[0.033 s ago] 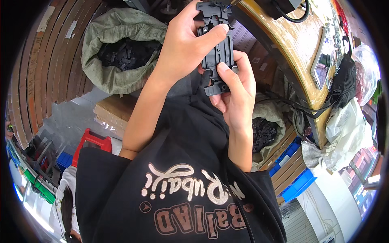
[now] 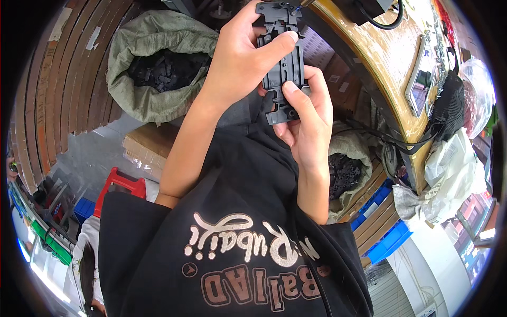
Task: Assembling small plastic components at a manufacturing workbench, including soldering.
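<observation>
The left hand [image 2: 244,62] and, nearer, the right hand [image 2: 311,116] grip a black plastic part [image 2: 288,66], right of an open sack [image 2: 142,109].

Moulded part [image 2: 273,78], 12 o'clock: matt black plastic, seen from my end. Shirt [image 2: 232,187], 6 o'clock: matt cloth. Sack [image 2: 158,105], 10 to 11 o'clock: rough weave. Benchtop [image 2: 377,45], 2 o'clock: I note glossy, wood-coloured finish. Bin [image 2: 388,244], 4 o'clock: smooth plastic.

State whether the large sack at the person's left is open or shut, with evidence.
Open: the mouth of the greenish sack gapes wide, showing dark pieces inside.
</observation>
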Demonstrator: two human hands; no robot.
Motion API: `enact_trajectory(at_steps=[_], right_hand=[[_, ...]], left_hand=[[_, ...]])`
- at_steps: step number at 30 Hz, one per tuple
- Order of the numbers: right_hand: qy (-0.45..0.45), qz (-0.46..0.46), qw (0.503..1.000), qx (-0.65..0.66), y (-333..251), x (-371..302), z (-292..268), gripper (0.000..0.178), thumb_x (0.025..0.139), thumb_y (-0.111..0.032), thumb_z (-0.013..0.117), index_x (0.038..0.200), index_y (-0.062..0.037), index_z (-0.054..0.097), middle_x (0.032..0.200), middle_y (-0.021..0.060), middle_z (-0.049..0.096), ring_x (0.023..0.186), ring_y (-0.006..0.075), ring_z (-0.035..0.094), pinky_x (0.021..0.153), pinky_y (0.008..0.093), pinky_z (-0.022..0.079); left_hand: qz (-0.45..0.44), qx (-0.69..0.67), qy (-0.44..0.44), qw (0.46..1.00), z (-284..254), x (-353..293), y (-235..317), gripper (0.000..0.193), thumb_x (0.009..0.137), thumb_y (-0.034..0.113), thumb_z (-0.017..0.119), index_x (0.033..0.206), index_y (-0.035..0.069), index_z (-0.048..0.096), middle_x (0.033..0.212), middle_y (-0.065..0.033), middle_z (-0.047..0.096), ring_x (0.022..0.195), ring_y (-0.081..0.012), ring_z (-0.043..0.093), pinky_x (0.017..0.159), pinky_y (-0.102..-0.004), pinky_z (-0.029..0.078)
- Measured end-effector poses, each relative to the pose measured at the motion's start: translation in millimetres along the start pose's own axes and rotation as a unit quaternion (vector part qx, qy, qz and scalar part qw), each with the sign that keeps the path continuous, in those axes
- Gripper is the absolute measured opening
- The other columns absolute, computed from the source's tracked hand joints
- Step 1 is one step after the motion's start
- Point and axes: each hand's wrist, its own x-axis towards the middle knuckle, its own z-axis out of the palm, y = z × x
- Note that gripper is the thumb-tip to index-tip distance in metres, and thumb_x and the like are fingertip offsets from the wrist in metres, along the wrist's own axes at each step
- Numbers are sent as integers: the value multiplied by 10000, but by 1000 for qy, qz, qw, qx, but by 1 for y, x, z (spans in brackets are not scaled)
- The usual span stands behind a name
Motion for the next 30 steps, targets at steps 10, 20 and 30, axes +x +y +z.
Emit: enact_trajectory(at_steps=[10, 20, 30], right_hand=[[90, 32, 982, -161, 43, -11, -57, 201, 848, -139, 494, 1013, -41, 432, 568, 33, 538, 412, 68, 463, 356, 196, 327], [421, -139, 858, -258, 126, -119, -197, 325, 837, -115, 534, 1091, -17, 357, 510, 5, 466, 390, 64, 422, 375, 205, 343], [677, 49, 731, -74, 194, -214, -360, 490, 857, -273, 492, 1210, -24, 261, 568, 128, 548, 364, 154, 490, 325, 251, 384]], left_hand=[[-153, 184, -72, 968, 11, -18, -72, 264, 796, 241, 593, 923, 27, 506, 656, -44, 584, 568, -72, 538, 530, -206, 416], [-240, 263, -84, 931, -15, -47, -129, 230, 861, 249, 518, 893, 24, 550, 582, -6, 522, 466, -42, 459, 435, -162, 372], [-204, 331, -140, 911, 17, -38, -141, 219, 864, 242, 514, 881, 26, 542, 555, -6, 510, 434, -46, 452, 406, -173, 365]])
